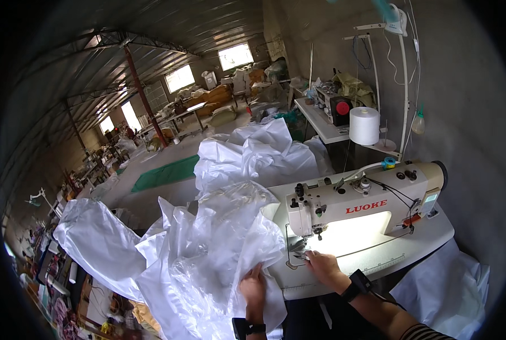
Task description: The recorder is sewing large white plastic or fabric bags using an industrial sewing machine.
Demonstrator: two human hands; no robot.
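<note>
A white sewing machine with a lit work area stands on a pale table to the right. My right hand is close by the needle area, its fingers closed round a small greyish thing whose kind I cannot make out. Glossy white plastic sheeting lies in a crumpled heap left of the machine and hangs over the table's near edge. At the sheeting's right side, my left hand has its fingers pinched on the material. Both wrists wear black bands.
A white thread cone stands on a stand behind the machine. More white sheeting hangs at the lower right. A green cloth lies on the floor. Another machine sits on a table behind, beside the grey wall.
</note>
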